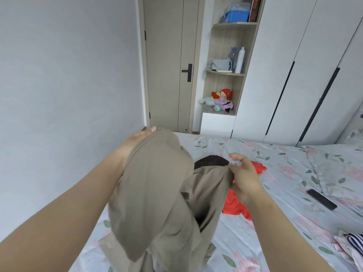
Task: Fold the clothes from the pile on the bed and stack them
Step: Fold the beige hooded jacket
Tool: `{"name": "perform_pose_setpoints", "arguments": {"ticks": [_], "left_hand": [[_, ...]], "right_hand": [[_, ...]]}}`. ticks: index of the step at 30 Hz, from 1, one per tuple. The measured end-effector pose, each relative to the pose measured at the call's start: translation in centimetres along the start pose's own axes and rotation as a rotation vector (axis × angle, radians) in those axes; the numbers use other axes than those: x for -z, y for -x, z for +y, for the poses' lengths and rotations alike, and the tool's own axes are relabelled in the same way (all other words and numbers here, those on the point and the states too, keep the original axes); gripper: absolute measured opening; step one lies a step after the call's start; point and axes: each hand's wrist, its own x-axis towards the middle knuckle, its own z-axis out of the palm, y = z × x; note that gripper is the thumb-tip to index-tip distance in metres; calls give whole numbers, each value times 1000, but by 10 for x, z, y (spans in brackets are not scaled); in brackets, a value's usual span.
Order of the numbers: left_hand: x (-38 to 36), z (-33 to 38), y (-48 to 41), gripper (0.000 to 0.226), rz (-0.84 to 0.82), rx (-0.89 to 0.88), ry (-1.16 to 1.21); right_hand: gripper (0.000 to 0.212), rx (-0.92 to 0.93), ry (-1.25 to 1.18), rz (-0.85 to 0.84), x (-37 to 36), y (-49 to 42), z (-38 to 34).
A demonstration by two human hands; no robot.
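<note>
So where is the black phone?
The black phone lies on the flowery bed sheet, far to the right in the head view, to the right of the right hand and the red garment.

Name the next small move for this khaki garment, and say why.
Probably spread the khaki garment flat on the bed: it hangs bunched, gripped by the left hand and pinched by the right hand, over a red garment, too crumpled to fold.
</note>
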Motion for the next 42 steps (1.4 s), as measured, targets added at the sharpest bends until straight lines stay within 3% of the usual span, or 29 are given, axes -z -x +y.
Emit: {"name": "perform_pose_setpoints", "arguments": {"ticks": [4,6,8,10,12,14,17,19,20,22,25,27,29,32,34,39,42], "left_hand": [[14,-20,14,33,18,31,-413],[8,-30,18,27,-23,26,-513],[-9,-39,20,25,-215,-42,-598],[-37,-49,25,54,-460,-117,-688],[-62,-60,29,56,-603,-146,-696],[-73,-70,25,35,-540,-123,-675],[-73,-76,17,22,-470,-77,-619],[-73,-73,17,13,-439,-15,-460],[-75,-71,16,12,-403,37,-336],[-77,-64,13,15,-326,139,-123],[-71,-49,6,26,-256,220,-30],[-58,-41,-1,32,-196,238,-10],[-42,-43,-9,34,-60,163,-106],[-28,-59,-11,32,46,16,-474],[-29,-68,-4,44,-98,-14,-501],[-51,-63,11,75,-621,-182,-641],[-64,-59,10,35,-736,-189,-776]], "right_hand": [[30,52,-129,46,3,-1,-22],[32,86,-144,11,-3,0,-30],[32,121,-138,-56,-13,3,-35],[30,139,-166,-147,-24,7,-36],[28,153,-150,-221,-32,14,-38],[28,169,-52,-226,-32,16,-34],[21,150,80,-61,-16,12,-16],[9,108,95,-62,-2,15,2],[3,64,77,-132,4,17,15],[21,-8,154,-322,13,23,39],[6,-37,475,-563,15,32,61],[23,-98,551,-609,15,28,59],[20,-168,462,-634,10,23,44],[22,-225,43,-527,-2,13,11],[23,-169,-12,-468,-10,8,-7],[4,39,479,-581,-15,9,-30],[9,84,637,-715,-7,10,-41]]}}
